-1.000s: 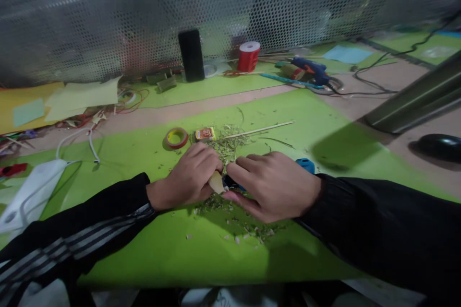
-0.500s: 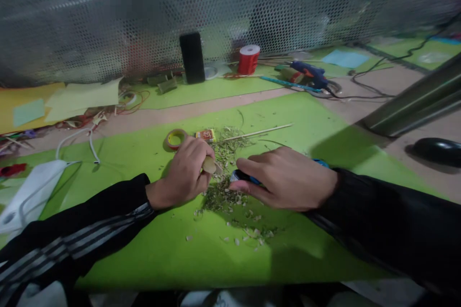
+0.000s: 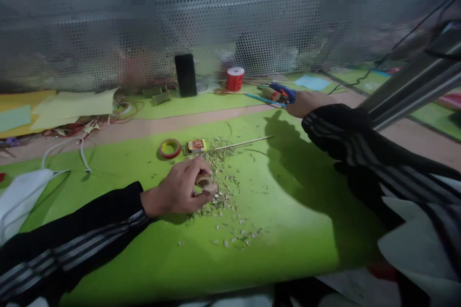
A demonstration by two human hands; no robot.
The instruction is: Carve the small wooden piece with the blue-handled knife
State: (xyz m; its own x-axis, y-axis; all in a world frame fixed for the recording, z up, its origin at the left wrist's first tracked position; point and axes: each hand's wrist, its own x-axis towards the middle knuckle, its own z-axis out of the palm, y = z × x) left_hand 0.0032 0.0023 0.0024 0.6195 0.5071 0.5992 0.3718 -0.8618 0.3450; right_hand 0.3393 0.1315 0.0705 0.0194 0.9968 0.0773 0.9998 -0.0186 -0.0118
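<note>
My left hand (image 3: 182,186) is closed around a small tan, round piece (image 3: 206,183), above plant shavings (image 3: 219,201) scattered on the green mat (image 3: 144,249). At the back right, my right hand (image 3: 306,103) reaches to the blue glue gun (image 3: 284,92) and has its fingers around it, partly hidden behind the wrist. Just behind my left hand lie a roll of red tape (image 3: 170,148) and a small matchbox-like box (image 3: 196,146). A thin stick (image 3: 245,143) rests on the shavings.
Along the back stand a black phone (image 3: 186,76) and a red spool (image 3: 235,80), before a perforated metal screen (image 3: 209,14). Yellow papers (image 3: 75,105) and a white power strip (image 3: 25,196) are at left. A metal post (image 3: 406,86) rises at right.
My right hand has moved from the shavings to the glue gun at the back right; the blue and black tool it held is out of sight. My left hand still holds the tan piece.
</note>
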